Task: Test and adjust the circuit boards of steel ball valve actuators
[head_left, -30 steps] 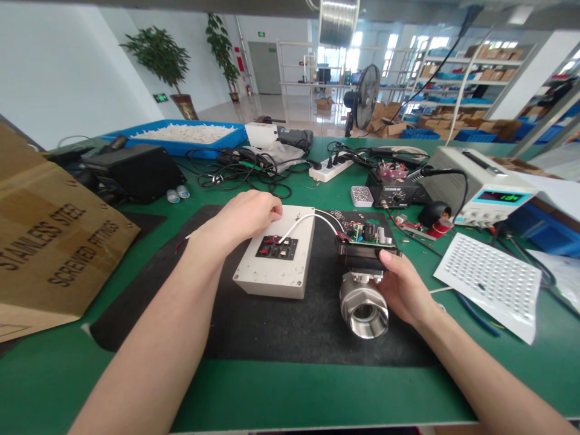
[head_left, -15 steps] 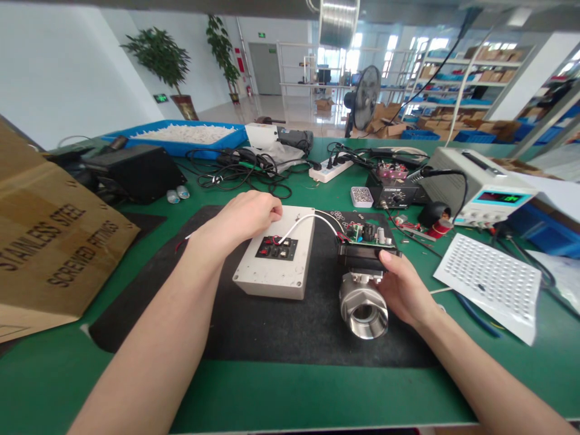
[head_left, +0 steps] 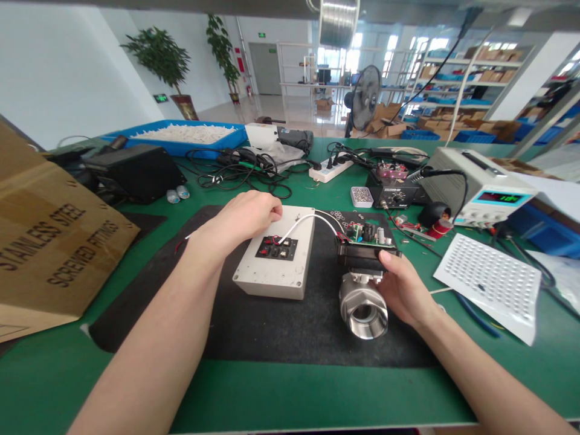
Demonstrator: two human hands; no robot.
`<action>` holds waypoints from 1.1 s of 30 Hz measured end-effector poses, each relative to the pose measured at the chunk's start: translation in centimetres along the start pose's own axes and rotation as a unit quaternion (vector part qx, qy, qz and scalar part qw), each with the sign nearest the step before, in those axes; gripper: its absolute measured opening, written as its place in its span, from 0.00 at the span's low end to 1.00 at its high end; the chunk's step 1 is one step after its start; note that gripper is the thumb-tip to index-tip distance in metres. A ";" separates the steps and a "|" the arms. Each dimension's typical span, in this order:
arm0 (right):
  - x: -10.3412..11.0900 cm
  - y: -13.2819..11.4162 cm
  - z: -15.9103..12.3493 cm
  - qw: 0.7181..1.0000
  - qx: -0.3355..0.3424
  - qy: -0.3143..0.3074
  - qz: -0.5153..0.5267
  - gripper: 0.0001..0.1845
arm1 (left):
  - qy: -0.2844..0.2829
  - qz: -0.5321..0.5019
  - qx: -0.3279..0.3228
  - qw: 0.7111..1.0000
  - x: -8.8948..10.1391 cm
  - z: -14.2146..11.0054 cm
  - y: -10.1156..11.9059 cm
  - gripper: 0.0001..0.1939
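Observation:
My right hand [head_left: 405,290] grips the side of a motorized ball valve [head_left: 366,305], thumb on the black actuator housing. The housing's top is uncovered and shows a green circuit board [head_left: 368,234]. A white cable [head_left: 302,225] with red and black wires arches from the actuator to a terminal panel [head_left: 276,248] on a light grey box [head_left: 269,281]. Over the box's far left part rests my left hand [head_left: 254,212], its fingers curled closed. Whatever lies under those fingertips is hidden. Cable ends with a red wire [head_left: 179,243] stick out left of my left wrist.
A black mat [head_left: 281,338] lies under the box and valve. The cardboard box [head_left: 58,241] stands left. Behind are a blue tray [head_left: 172,148], tangled cables [head_left: 244,169] and a power strip [head_left: 333,168]. At right sit a power supply [head_left: 480,181] and white perforated sheet [head_left: 492,278].
Both hands, the valve and the grey box stay in place. Only the fan in the background has turned a little.

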State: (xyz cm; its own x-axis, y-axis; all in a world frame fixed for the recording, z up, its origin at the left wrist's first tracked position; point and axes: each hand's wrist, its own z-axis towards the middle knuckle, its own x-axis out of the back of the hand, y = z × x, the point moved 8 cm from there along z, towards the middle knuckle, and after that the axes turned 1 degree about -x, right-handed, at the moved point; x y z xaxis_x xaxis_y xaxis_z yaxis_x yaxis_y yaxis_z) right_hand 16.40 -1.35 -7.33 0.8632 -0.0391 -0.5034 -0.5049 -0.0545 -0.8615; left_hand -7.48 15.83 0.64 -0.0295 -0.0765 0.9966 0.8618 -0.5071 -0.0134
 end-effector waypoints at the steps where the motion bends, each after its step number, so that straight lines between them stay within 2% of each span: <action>1: 0.0 0.0 0.0 1.000 -0.001 0.002 -0.001 0.27 | 0.001 -0.001 0.000 1.000 0.0 0.0 0.0 0.09; 11: -0.1 0.0 0.0 1.000 -0.004 -0.009 0.008 0.23 | 0.003 -0.013 0.003 1.000 0.0 0.0 -0.1 0.09; 24: 0.1 0.2 0.0 1.000 -0.009 -0.002 0.004 0.27 | -0.003 -0.007 -0.004 1.000 -0.2 0.1 -0.1 0.10; 33: -0.1 0.1 0.1 1.000 -0.006 -0.012 0.020 0.24 | -0.005 0.000 -0.011 1.000 -0.5 0.1 -0.2 0.12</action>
State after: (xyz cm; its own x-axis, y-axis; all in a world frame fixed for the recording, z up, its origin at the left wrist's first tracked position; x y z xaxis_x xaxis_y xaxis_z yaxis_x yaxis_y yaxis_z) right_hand 16.32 -1.28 -7.36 0.8420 -0.0176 -0.5392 -0.5391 -0.0648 -0.8397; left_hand -7.55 16.08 0.18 -0.0243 -0.0689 0.9973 0.8506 -0.5256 -0.0156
